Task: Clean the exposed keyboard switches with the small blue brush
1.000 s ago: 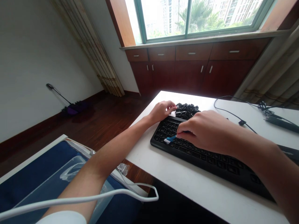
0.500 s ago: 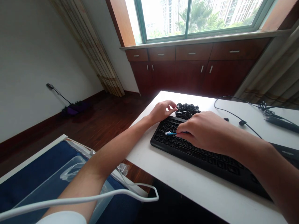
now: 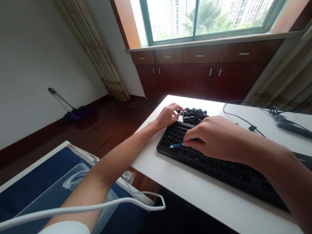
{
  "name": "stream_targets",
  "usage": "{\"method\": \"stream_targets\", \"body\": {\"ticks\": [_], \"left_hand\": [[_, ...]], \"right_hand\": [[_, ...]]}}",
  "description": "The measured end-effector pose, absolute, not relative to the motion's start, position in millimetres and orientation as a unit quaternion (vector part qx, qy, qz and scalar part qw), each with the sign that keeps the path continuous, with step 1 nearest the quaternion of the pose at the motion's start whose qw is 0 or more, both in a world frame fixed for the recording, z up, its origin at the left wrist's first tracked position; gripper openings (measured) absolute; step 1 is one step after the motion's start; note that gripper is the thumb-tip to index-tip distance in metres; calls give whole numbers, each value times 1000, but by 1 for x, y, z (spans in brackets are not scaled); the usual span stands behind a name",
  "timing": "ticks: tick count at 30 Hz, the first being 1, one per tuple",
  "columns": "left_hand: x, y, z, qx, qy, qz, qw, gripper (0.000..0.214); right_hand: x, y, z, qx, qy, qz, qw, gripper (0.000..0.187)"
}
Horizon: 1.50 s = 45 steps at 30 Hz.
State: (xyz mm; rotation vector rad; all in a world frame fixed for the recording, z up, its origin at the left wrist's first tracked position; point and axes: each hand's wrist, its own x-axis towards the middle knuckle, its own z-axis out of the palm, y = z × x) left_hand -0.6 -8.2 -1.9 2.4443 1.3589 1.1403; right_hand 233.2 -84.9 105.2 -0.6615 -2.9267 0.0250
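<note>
My right hand (image 3: 204,135) is closed around a small blue brush (image 3: 176,145) with a white tip. The tip is at the left part of a black keyboard (image 3: 195,158), whose keycaps are off, leaving rows of bare key sockets. Beyond the keyboard's far edge lies a heap of loose black keycaps (image 3: 194,114), partly hidden by my right hand. At the heap's left side is my left hand (image 3: 168,115), its thumb and fingers bent around a small dark piece that looks like a keycap; its wrist is by the keyboard's far left corner.
The white table (image 3: 151,159) carries a black cable (image 3: 240,117) and a long black object (image 3: 294,128) at right. A white cord (image 3: 97,207) crosses my left forearm. Below left is a blue surface (image 3: 31,182) with clear plastic on it. Dark red cabinets (image 3: 170,78) stand behind.
The brush tip has moved slightly left and nearer to me across the sockets. My left fingertips have drawn back a little left, with a dark piece between them.
</note>
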Motion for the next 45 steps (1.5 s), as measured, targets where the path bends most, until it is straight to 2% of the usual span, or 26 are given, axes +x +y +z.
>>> {"method": "stream_targets", "body": {"ticks": [9,16,23,32,39,45], "left_hand": [[-1,-9,0,805,453,377,71,25],[-2,-8,-2,807,450,378,58,20],[-2,-7,-3,812,439,377,75,12],[0,-7,-3,819,422,384,61,12],[0,-7,-2,821,428,374,50,14],[-2,-8,-3,815,435,378,64,16]], "right_hand": [[229,-85,105,-255,-965,-43,45,26],[227,-90,107,-278,-953,-85,83,31],[225,-87,101,-256,-962,-73,55,32],[228,-91,104,-241,-965,-13,102,25],[222,-89,99,-289,-949,-95,82,31],[222,-91,96,-295,-947,-85,96,34]]}}
